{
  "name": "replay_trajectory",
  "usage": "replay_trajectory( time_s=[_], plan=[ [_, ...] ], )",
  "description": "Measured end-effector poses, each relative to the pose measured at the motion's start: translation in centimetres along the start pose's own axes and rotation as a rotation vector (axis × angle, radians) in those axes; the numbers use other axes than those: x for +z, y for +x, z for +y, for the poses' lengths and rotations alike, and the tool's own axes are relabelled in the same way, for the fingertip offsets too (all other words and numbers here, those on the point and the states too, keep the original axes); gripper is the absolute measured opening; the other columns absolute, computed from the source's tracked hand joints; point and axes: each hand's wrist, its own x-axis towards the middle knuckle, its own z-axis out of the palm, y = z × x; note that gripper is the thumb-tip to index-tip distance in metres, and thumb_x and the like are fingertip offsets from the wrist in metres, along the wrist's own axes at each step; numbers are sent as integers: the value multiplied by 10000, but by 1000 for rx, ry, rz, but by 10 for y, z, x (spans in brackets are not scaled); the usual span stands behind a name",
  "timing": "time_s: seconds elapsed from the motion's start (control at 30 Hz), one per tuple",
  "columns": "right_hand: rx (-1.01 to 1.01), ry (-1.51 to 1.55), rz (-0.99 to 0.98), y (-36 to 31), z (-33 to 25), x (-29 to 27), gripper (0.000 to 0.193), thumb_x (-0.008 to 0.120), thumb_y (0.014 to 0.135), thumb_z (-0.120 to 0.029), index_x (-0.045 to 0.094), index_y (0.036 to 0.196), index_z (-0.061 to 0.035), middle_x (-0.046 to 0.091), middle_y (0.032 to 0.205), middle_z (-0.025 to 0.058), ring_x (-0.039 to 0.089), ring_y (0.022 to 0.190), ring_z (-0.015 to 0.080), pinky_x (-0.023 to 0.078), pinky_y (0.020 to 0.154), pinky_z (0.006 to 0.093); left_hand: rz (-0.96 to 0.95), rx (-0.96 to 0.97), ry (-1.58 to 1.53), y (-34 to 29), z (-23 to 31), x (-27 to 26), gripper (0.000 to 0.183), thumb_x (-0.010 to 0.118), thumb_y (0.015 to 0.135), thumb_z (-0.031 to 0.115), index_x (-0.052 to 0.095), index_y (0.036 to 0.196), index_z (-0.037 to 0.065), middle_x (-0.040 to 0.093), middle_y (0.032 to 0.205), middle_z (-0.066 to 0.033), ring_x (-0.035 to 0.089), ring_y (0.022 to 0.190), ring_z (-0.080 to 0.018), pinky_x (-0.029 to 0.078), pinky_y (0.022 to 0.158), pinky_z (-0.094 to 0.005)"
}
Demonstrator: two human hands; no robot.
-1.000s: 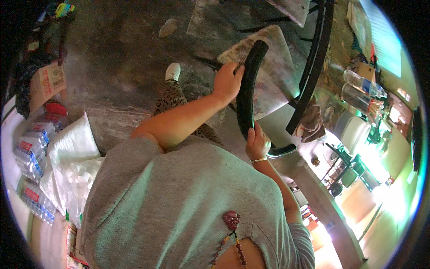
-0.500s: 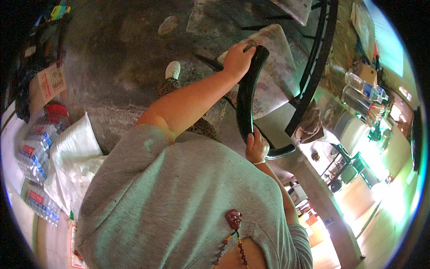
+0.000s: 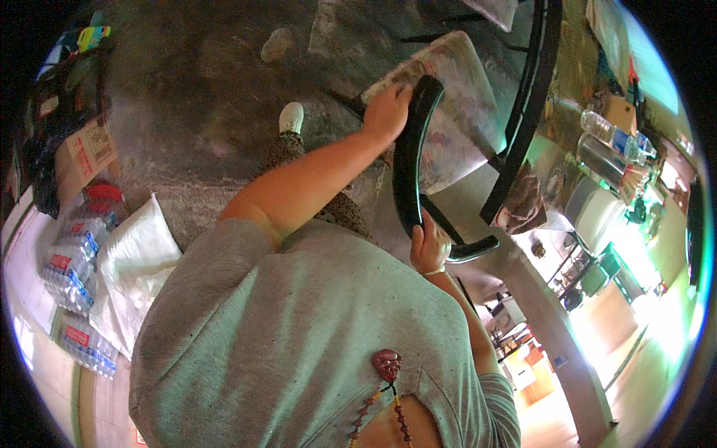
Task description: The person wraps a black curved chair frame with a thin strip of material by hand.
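Observation:
A chair's curved, glossy black backrest (image 3: 408,160) stands in front of me, with a pale, faintly patterned seat (image 3: 459,112) beyond it. Near the far end of the backrest, my left hand (image 3: 387,116) is closed against its left side; some fingertips are hidden behind the rail. My right hand (image 3: 431,245) grips the near end, its thumb lying along the black surface, close to where the rail bends right into an arm (image 3: 476,249).
To the right runs a dark table edge (image 3: 526,112) with plastic bottles (image 3: 609,131) and a metal cylinder (image 3: 601,159) past it. Bottle packs (image 3: 71,276), a white sack (image 3: 138,257) and a cardboard box (image 3: 91,151) stand at left. Another pale seat (image 3: 497,11) is at the top.
My left hand has shifted slightly left and down on the backrest, its fingers now less over the top. My right hand keeps its hold. The whole view has turned a little.

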Motion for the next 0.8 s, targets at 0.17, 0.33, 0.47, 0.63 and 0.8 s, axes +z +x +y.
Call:
replay_trajectory(
  time_s=[0.17, 0.33, 0.47, 0.63, 0.8],
  plan=[
    [-27, 24, 51, 7, -6, -4, 358, 596, 743, -232, 556, 1070, -90, 601, 740, 129, 570, 580, 306, 449, 528, 423, 82, 35, -160, 28, 5, 14, 398, 378, 914, 328, 512, 1089, -3, 538, 1012, -222, 516, 931, -371, 399, 788, -438],
    [54, -28, -10, 6, -9, -5, 358, 581, 747, -260, 561, 1061, -88, 609, 756, 131, 581, 621, 310, 460, 567, 424, 99, 85, 235, -36, -8, -2, 365, 371, 921, 335, 521, 933, 3, 506, 863, -169, 501, 795, -344, 390, 691, -451],
    [35, 1, 41, 7, -13, -4, 366, 567, 746, -267, 565, 1054, -69, 607, 735, 128, 584, 636, 309, 467, 581, 420, 257, 380, 272, -67, -38, 5, 358, 351, 928, 335, 506, 863, 19, 461, 737, -141, 473, 686, -338, 375, 637, -458],
    [10, 5, 29, 2, -3, -1, 376, 563, 755, -272, 558, 1068, -64, 608, 735, 126, 581, 631, 310, 465, 580, 420, 259, 336, 71, -43, -6, 12, 366, 338, 926, 343, 530, 878, 35, 517, 785, -167, 491, 712, -371, 384, 639, -472],
    [36, -56, -28, 5, -5, -4, 379, 560, 768, -286, 552, 1081, -72, 612, 739, 118, 581, 629, 307, 466, 575, 414, 205, 386, 233, 9, 1, 7, 415, 327, 921, 378, 550, 892, 30, 545, 799, -172, 511, 701, -375, 387, 630, -487]
  ],
)
